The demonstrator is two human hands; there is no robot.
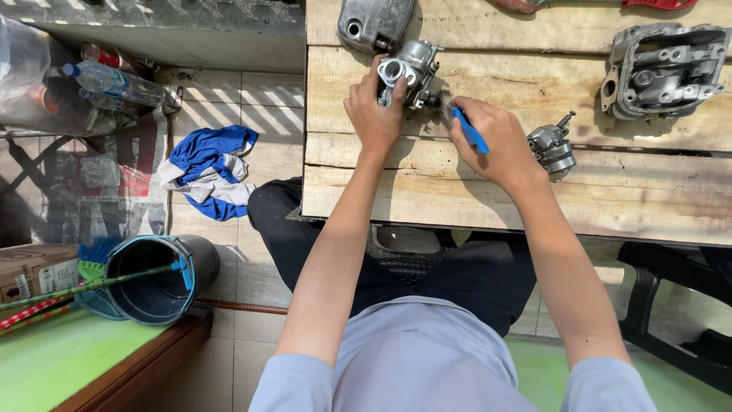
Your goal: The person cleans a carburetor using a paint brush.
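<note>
A small grey metal carburettor rests on the wooden plank table. My left hand grips its left side and holds it steady. A blue-handled tool sits in the grip of my right hand, with the tip hidden against the carburettor's right side. Just right of that hand lies a small round metal part.
A grey engine cover lies at the table's far edge and a larger cylinder head at the right. On the tiled floor to the left are a blue and white cloth, a dark bucket with brooms, and plastic bottles.
</note>
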